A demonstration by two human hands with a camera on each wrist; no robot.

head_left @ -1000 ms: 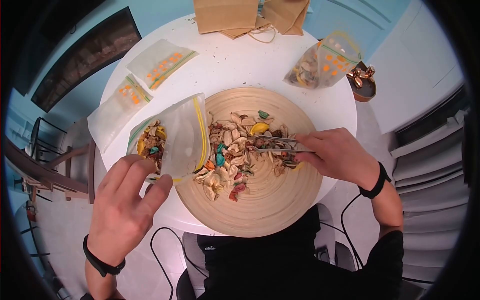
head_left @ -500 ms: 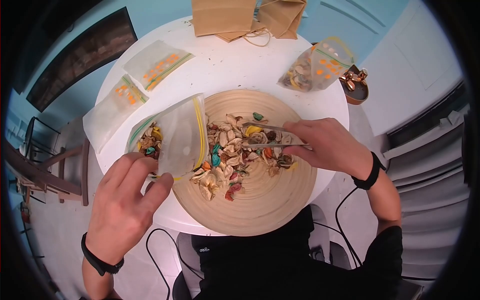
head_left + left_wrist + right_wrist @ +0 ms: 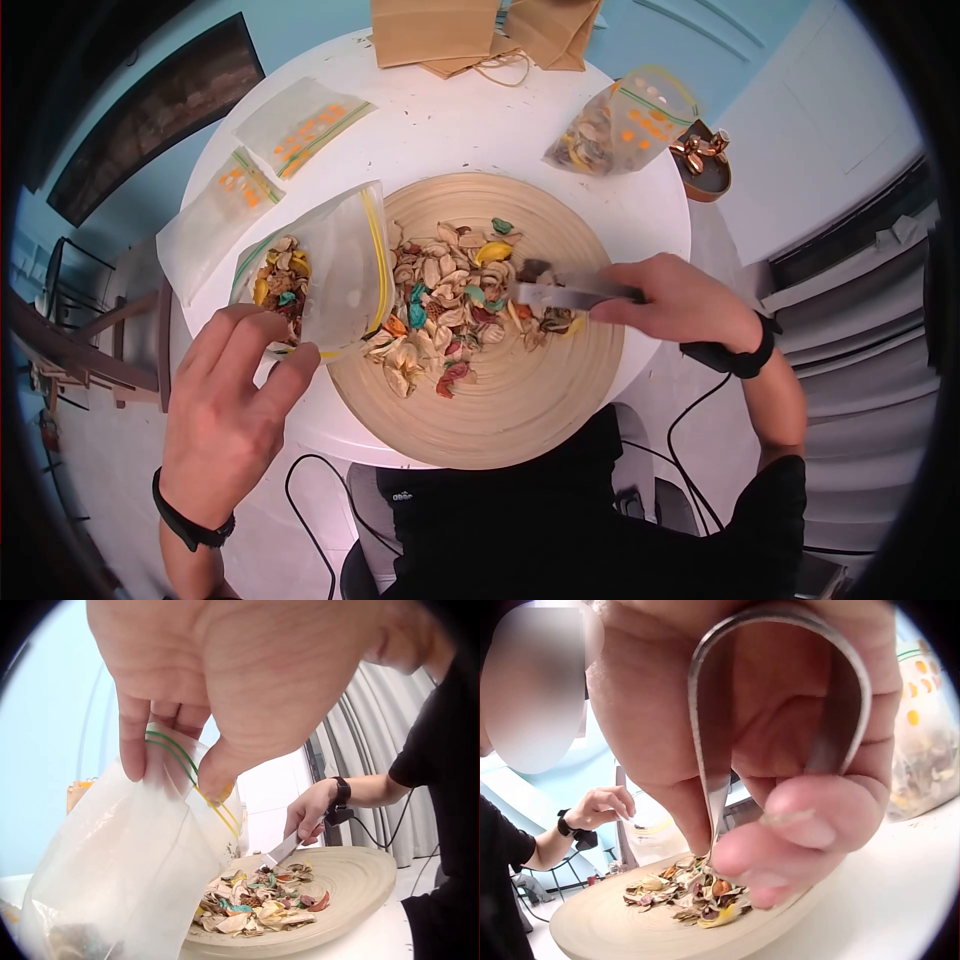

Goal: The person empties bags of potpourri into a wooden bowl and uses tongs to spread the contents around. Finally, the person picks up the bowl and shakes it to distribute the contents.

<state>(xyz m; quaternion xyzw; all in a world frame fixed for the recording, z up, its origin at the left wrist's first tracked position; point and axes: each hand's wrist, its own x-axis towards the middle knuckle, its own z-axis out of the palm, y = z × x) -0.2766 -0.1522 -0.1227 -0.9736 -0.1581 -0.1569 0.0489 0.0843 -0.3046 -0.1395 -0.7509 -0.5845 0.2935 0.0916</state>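
Observation:
My left hand (image 3: 228,400) pinches the rim of a zip bag (image 3: 342,265) with a green and yellow seal, which leans open toward the plate. Dried petals and other potpourri pieces lie inside the bag. In the right wrist view, metal tongs (image 3: 778,616) bend in a U within my right hand (image 3: 680,305). Blurred in the head view, their tips are over the right side of the potpourri (image 3: 450,290), close to a dark piece; I cannot tell whether they grip it. The potpourri is heaped on a round wooden plate (image 3: 480,425), with cream, teal, yellow and red pieces.
A filled zip bag (image 3: 625,130) stands at the back right, near a dark tray (image 3: 712,180) with shiny copper-coloured things. Two flat zip bags, one nearer the back (image 3: 300,120), lie on the left of the white table (image 3: 440,120). Brown paper bags (image 3: 440,35) stand at the back.
The tongs in my right hand lifted and spread over the pile, then turned and came together, now blurred at its right side. My left hand keeps its hold on the bag.

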